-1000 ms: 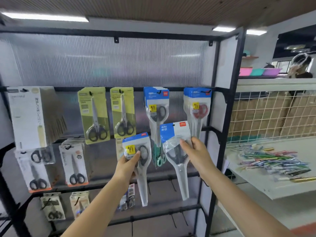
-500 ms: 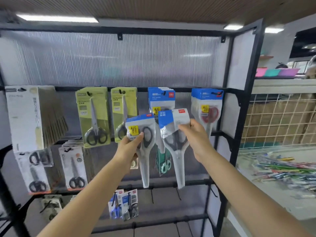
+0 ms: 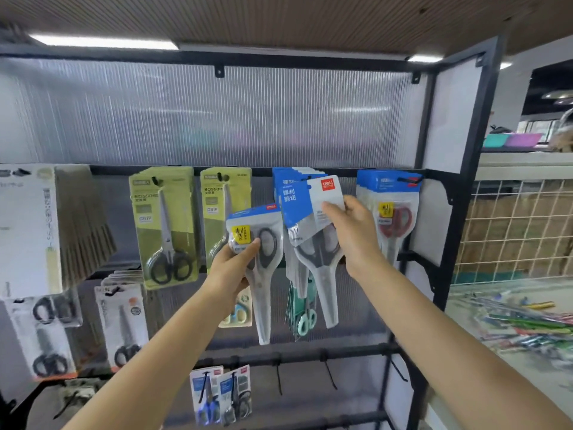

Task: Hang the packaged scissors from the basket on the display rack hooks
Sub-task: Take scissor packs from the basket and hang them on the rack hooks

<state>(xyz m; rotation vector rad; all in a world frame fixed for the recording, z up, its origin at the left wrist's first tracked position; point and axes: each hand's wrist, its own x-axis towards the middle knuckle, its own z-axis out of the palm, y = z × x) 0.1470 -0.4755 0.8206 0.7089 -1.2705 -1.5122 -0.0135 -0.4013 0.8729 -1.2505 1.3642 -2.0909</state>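
At the top rail, both hands held scissor packs
Right hand pinched one pack, its header tilted toward the hook for threading; left hand gripped a spare pack lower, waiting

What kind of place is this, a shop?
Most likely a stationery shop or its stockroom. A black display rack carries hooks of packaged scissors, several with yellow price-like stickers, and loose pens lie on a shelf to the right.
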